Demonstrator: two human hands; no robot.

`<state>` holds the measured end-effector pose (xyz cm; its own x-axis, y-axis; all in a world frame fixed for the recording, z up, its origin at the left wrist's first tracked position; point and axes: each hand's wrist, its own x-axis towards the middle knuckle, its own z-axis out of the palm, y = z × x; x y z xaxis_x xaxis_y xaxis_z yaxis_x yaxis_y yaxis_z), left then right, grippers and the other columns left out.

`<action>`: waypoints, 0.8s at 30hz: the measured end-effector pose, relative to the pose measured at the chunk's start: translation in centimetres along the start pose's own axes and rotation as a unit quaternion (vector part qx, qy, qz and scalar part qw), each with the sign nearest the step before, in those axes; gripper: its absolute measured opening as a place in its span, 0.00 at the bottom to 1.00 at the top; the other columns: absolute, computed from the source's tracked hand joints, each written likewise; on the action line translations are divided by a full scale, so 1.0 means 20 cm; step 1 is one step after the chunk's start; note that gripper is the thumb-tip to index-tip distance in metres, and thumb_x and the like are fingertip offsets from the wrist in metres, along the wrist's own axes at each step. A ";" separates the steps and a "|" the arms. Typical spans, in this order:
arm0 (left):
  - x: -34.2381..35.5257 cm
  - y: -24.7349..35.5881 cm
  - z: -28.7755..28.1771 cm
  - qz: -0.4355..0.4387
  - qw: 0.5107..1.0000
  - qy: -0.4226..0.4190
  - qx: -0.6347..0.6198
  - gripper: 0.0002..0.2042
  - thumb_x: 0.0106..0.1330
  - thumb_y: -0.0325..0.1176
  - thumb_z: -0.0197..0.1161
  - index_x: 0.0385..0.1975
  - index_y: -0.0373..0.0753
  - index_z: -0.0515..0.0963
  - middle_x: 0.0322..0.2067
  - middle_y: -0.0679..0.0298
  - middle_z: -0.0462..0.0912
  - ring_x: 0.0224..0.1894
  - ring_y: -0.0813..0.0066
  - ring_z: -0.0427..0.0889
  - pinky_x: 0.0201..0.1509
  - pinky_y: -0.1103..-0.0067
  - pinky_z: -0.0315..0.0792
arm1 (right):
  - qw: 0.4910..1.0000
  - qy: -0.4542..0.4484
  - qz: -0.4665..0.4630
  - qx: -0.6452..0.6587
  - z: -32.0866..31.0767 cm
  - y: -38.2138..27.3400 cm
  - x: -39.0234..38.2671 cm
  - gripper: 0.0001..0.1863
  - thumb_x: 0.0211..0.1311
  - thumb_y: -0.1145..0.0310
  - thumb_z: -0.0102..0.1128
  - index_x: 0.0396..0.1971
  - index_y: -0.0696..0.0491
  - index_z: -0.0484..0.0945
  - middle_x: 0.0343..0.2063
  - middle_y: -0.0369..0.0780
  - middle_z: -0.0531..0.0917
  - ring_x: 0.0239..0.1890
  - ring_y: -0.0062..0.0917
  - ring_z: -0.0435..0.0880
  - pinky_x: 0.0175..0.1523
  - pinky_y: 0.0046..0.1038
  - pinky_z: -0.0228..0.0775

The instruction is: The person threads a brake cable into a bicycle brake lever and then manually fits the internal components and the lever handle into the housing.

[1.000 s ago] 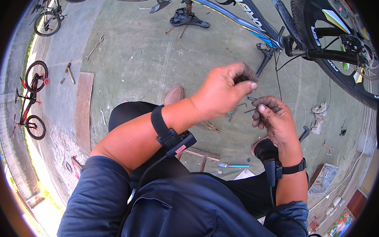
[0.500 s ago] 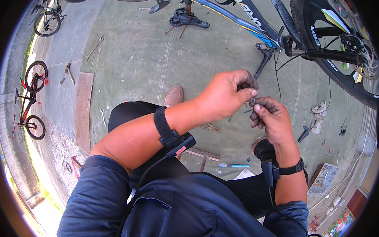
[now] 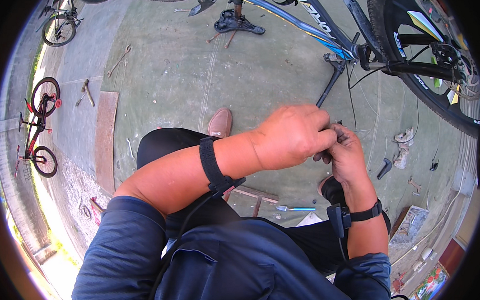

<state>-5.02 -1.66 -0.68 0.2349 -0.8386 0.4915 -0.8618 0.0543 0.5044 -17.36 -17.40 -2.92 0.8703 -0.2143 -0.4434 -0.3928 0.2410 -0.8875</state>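
Note:
My left hand (image 3: 296, 137) is closed, back upward, its thumb and fingertips pressed against those of my right hand (image 3: 349, 155). The right fingers are dark with grime and pinched together. Whatever lies between the two hands is hidden by the fingers. Just beyond them is the handlebar (image 3: 331, 85) of a blue-grey bicycle (image 3: 313, 28) standing upside down, its saddle (image 3: 239, 27) on the ground. Thin black cables (image 3: 351, 95) hang near that handlebar, to the right of my hands.
A wrench (image 3: 119, 61) and a hammer (image 3: 87, 92) lie at left. A blue-handled tool (image 3: 296, 209) is close to my legs. At right are a black grip-shaped piece (image 3: 384, 169), a dirty rag (image 3: 403, 148) and a small wrench (image 3: 415, 186). A red-black bicycle (image 3: 40, 127) stands far left.
My left hand has come down and turned over, its back now covering the fingertips. The thin wire-like piece that showed between my hands is hidden. My right hand has shifted slightly.

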 end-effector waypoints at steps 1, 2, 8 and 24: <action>0.00 0.00 0.00 0.010 1.000 -0.004 0.006 0.11 0.47 0.28 0.63 0.32 0.43 0.78 0.30 0.63 0.78 0.31 0.58 0.79 0.31 0.69 0.75 | 1.000 0.002 0.002 0.005 0.00 0.00 0.00 0.05 0.66 0.71 0.56 0.36 0.56 0.77 0.24 0.36 0.82 0.21 0.20 0.81 0.22 0.18 0.63; 0.00 0.00 0.00 0.007 1.000 -0.003 0.001 0.10 0.47 0.27 0.63 0.32 0.42 0.78 0.29 0.62 0.78 0.31 0.58 0.79 0.31 0.68 0.75 | 1.000 0.002 0.003 0.010 0.00 0.01 0.00 0.05 0.66 0.71 0.56 0.36 0.56 0.77 0.24 0.36 0.82 0.21 0.20 0.81 0.22 0.18 0.63; 0.01 -0.04 -0.02 -0.181 0.969 0.074 -0.151 0.05 0.58 0.22 0.62 0.33 0.37 0.78 0.30 0.63 0.81 0.33 0.67 0.82 0.33 0.73 0.74 | 0.999 0.021 0.031 -0.016 0.04 -0.11 -0.02 0.13 0.65 0.67 0.57 0.41 0.61 0.79 0.27 0.37 0.82 0.26 0.19 0.79 0.33 0.20 0.68; 0.01 -0.09 0.00 -0.380 0.827 0.058 -0.411 0.05 0.66 0.26 0.62 0.38 0.32 0.76 0.33 0.64 0.81 0.33 0.80 0.81 0.38 0.81 0.76 | 0.998 0.025 -0.001 -0.057 0.05 -0.08 -0.02 0.10 0.67 0.66 0.59 0.41 0.56 0.81 0.24 0.35 0.82 0.21 0.17 0.80 0.24 0.16 0.61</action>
<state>-3.52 -1.97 -1.51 0.6507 -0.7448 -0.1478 0.1389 -0.0746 0.9875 -16.78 -16.84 -1.28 0.8565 -0.2617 -0.4449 -0.4247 0.1325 -0.8956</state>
